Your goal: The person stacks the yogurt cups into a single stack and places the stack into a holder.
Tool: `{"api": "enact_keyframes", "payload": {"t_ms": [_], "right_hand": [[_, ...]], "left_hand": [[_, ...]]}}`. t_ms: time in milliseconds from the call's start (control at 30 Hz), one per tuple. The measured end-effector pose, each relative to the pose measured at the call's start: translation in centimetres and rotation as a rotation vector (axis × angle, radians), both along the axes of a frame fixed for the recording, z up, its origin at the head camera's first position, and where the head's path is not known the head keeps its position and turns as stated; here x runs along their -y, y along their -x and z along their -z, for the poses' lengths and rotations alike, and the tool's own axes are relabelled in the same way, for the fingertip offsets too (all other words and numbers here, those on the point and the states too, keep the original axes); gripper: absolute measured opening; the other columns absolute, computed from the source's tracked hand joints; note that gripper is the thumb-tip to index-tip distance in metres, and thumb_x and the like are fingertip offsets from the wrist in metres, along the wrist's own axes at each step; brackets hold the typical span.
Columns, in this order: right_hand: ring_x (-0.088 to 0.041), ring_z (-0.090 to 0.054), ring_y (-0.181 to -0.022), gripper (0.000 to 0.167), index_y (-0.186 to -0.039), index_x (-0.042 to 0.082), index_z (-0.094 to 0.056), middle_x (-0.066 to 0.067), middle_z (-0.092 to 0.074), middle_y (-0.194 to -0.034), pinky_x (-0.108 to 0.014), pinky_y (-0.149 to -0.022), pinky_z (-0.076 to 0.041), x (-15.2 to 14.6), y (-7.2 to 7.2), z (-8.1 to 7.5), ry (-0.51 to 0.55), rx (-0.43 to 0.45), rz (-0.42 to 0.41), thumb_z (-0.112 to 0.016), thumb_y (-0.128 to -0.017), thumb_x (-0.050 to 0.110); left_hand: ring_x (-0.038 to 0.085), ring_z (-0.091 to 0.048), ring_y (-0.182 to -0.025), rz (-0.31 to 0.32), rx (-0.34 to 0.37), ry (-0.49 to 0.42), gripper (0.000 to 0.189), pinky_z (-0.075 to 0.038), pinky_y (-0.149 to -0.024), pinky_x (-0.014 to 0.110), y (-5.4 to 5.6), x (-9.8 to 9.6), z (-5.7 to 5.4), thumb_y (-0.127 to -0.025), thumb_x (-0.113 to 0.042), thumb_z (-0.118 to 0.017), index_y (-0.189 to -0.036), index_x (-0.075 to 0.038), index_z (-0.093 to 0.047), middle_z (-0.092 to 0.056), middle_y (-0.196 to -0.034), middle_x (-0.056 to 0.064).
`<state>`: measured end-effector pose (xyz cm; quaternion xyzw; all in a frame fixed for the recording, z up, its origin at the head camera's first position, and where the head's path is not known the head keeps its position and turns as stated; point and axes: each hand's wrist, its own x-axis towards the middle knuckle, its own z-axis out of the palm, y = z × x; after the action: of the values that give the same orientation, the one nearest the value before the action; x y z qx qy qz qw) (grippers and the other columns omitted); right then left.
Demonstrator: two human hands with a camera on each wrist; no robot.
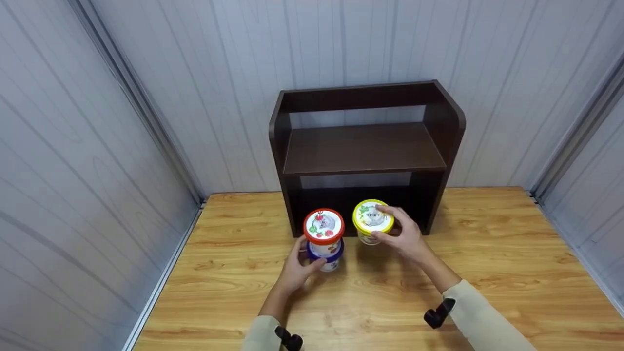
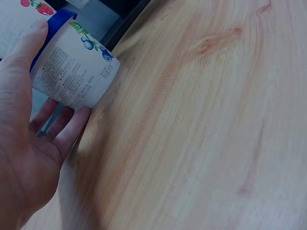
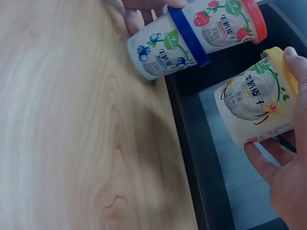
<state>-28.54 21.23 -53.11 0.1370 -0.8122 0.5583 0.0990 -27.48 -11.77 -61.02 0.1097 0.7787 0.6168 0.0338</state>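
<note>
My left hand (image 1: 294,273) grips a blue-lidded yogurt cup (image 2: 76,67) printed with blueberries, thumb at the lid and fingers round the side. On top of it stands a red-lidded yogurt cup (image 1: 323,226) with strawberries on its lid and side. To the right, my right hand (image 1: 408,239) holds a yellow-lidded yogurt cup (image 3: 256,100) between thumb and fingers, raised in front of the shelf's lower opening. In the right wrist view the stacked pair is beside the yellow-lidded cup, with a gap between them.
A dark brown two-tier shelf (image 1: 365,146) stands at the back of the wooden table (image 1: 234,273), its lower compartment just behind the cups. Pale panelled walls (image 1: 234,73) enclose the table at the back and on both sides.
</note>
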Motion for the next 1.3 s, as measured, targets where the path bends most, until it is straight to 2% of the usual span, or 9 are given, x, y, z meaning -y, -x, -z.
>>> {"api": "enact_keyframes", "payload": {"t_ms": [133,267,367,567,733,767,1067,1267,1300], "right_hand": [[-0.010,-0.063,-0.123,0.067,-0.154,0.007,-0.066,-0.020,-0.065,-0.146,-0.012,-0.095,-0.060,0.1,0.2,-0.7,0.000,-0.009,-0.006,-0.092,-0.092,0.005],[-0.012,-0.063,-0.125,0.068,-0.154,0.007,-0.066,-0.020,-0.065,-0.145,-0.012,-0.095,-0.060,0.2,0.4,-1.5,0.008,-0.024,-0.011,-0.093,-0.091,0.004],[-0.013,-0.063,-0.124,0.067,-0.154,0.006,-0.066,-0.020,-0.065,-0.144,-0.012,-0.095,-0.060,0.3,0.5,-2.0,0.001,-0.038,-0.015,-0.092,-0.092,0.004],[-0.006,-0.063,-0.121,0.065,-0.154,0.006,-0.066,-0.020,-0.066,-0.145,-0.012,-0.093,-0.060,0.4,0.5,-2.9,-0.012,-0.054,-0.015,-0.090,-0.094,0.005],[-0.005,-0.063,-0.118,0.063,-0.153,0.005,-0.066,-0.022,-0.065,-0.143,-0.012,-0.090,-0.060,0.5,0.6,-3.4,-0.014,-0.066,-0.012,-0.089,-0.095,0.004],[-0.005,-0.063,-0.118,0.063,-0.153,0.005,-0.066,-0.022,-0.065,-0.141,-0.012,-0.090,-0.061,0.5,0.6,-3.5,-0.018,-0.070,-0.011,-0.088,-0.095,0.005],[-0.012,-0.062,-0.120,0.063,-0.154,0.010,-0.067,-0.018,-0.067,-0.140,-0.013,-0.088,-0.060,0.5,0.9,-4.8,-0.048,-0.097,0.004,-0.089,-0.095,0.009],[-0.017,-0.062,-0.121,0.062,-0.154,0.010,-0.067,-0.018,-0.066,-0.138,-0.012,-0.088,-0.059,0.7,1.0,-5.5,-0.048,-0.109,-0.002,-0.088,-0.096,0.009],[-0.017,-0.061,-0.121,0.062,-0.154,0.010,-0.067,-0.019,-0.066,-0.138,-0.012,-0.088,-0.059,0.8,1.0,-5.5,-0.047,-0.109,-0.004,-0.088,-0.096,0.009]], "left_hand": [[0.038,-0.060,-0.143,0.005,-0.057,-0.011,0.094,-0.049,-0.126,0.055,1.1,0.5,2.1,-0.097,-0.038,-0.090,-0.169,-0.005,-0.040,-0.059,-0.154,0.024],[0.029,-0.062,-0.140,-0.007,-0.054,-0.032,0.098,-0.050,-0.124,0.047,2.9,1.0,5.3,-0.091,-0.047,-0.095,-0.169,-0.015,-0.045,-0.063,-0.152,0.014],[0.026,-0.062,-0.141,-0.013,-0.042,-0.030,0.099,-0.050,-0.123,0.045,3.7,1.2,6.6,-0.090,-0.046,-0.096,-0.170,-0.019,-0.045,-0.064,-0.153,0.009],[0.028,-0.061,-0.141,0.005,-0.082,-0.015,0.098,-0.050,-0.124,0.044,3.3,1.2,5.9,-0.092,-0.044,-0.095,-0.170,-0.015,-0.044,-0.063,-0.152,0.013],[0.024,-0.062,-0.139,-0.001,-0.058,-0.017,0.099,-0.051,-0.122,0.039,3.7,1.2,6.1,-0.090,-0.041,-0.097,-0.170,-0.016,-0.044,-0.063,-0.152,0.009],[0.023,-0.062,-0.139,-0.016,-0.025,-0.022,0.100,-0.051,-0.121,0.038,4.1,1.1,6.8,-0.089,-0.041,-0.098,-0.170,-0.017,-0.045,-0.063,-0.152,0.007],[0.031,-0.061,-0.145,-0.017,0.018,-0.017,0.104,-0.046,-0.128,0.050,4.3,1.1,6.8,-0.087,-0.045,-0.099,-0.171,-0.021,-0.043,-0.061,-0.155,0.011],[0.027,-0.061,-0.142,-0.013,-0.003,-0.024,0.102,-0.049,-0.126,0.047,4.1,1.2,6.7,-0.088,-0.047,-0.098,-0.170,-0.020,-0.045,-0.062,-0.154,0.009],[0.028,-0.061,-0.142,0.001,-0.036,-0.020,0.101,-0.049,-0.126,0.047,3.7,1.3,6.0,-0.089,-0.046,-0.097,-0.170,-0.018,-0.045,-0.062,-0.154,0.011]]}}
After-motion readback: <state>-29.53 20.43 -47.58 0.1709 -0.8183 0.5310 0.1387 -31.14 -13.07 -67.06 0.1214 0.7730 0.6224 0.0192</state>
